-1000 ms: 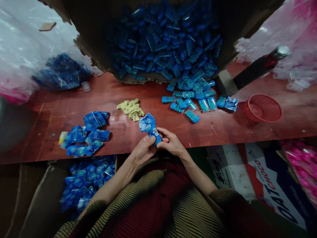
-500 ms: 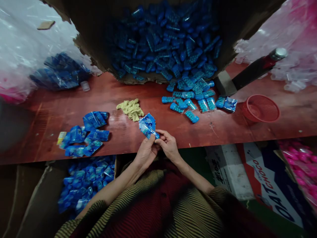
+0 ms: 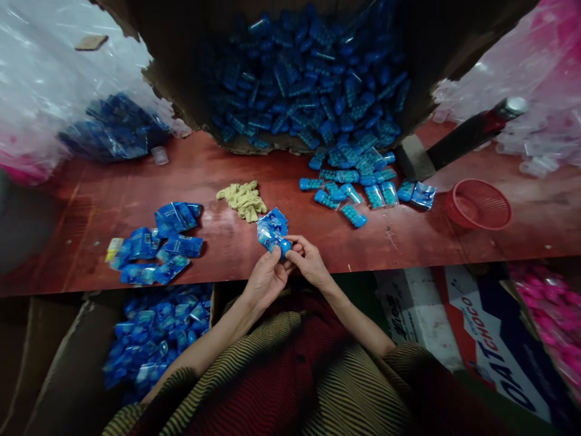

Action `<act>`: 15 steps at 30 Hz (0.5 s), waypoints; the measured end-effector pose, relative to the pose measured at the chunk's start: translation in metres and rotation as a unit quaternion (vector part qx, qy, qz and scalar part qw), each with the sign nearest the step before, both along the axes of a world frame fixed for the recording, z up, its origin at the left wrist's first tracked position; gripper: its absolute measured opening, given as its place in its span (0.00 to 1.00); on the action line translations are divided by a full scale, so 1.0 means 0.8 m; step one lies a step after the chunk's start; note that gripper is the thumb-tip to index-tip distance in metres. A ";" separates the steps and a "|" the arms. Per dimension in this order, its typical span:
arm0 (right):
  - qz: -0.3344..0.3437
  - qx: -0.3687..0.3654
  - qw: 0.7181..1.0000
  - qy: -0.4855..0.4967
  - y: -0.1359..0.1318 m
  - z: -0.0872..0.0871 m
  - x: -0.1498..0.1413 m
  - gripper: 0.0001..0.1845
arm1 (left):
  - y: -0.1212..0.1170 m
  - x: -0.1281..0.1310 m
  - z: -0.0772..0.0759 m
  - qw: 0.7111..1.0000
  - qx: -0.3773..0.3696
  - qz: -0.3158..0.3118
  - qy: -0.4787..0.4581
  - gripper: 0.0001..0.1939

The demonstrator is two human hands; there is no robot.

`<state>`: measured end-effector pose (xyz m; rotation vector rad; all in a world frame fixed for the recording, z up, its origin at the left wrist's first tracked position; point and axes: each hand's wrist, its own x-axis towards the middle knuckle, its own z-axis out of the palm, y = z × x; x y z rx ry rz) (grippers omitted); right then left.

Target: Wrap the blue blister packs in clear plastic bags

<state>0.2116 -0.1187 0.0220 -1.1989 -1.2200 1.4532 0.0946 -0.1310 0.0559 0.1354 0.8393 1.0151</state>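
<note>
Near the table's front edge, my left hand (image 3: 265,277) and my right hand (image 3: 310,260) meet, both closed on a small blue-capped bottle (image 3: 282,245). The thumb of my left hand presses on it from the left, and the fingers of my right hand pinch its right side. Blue printed packets (image 3: 275,220) lie just beyond my fingertips, partly overlapped by the bottle. A crumpled yellow-green cloth (image 3: 244,200) sits behind them to the left. Several filled blue packets (image 3: 175,219) are spread on the table farther left.
A torn carton (image 3: 272,148) of blue bead-filled bottles stands at the back, with several bottles (image 3: 353,215) spilled before it. A hammer (image 3: 454,139) and a red basket (image 3: 481,206) are at right. Below the table, blue bottles (image 3: 149,333) fill a box at left.
The bottle has turned in my fingers, so its round blue cap shows more plainly. Both hands stay in nearly the same place; the whole view has shifted slightly.
</note>
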 end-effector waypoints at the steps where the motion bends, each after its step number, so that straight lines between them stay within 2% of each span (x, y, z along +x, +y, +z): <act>1: -0.004 0.007 1.000 -0.010 -0.001 0.001 -0.002 0.19 | -0.001 0.001 0.000 1.000 -0.001 0.004 0.002 0.09; 5: -0.026 0.034 0.998 -0.046 -0.005 0.004 -0.010 0.17 | -0.003 0.004 -0.001 1.000 0.008 0.016 0.002 0.10; 9: -0.057 0.025 0.995 -0.072 -0.008 0.004 -0.018 0.17 | -0.002 0.003 -0.001 1.000 0.017 0.024 0.010 0.10; 11: -0.041 0.019 0.997 -0.066 -0.006 0.004 -0.019 0.18 | -0.001 -0.001 0.000 0.999 0.017 0.025 0.018 0.09; 15: 0.046 0.024 0.998 -0.048 0.002 0.008 -0.016 0.22 | 0.000 -0.019 0.003 0.998 0.043 0.019 0.050 0.12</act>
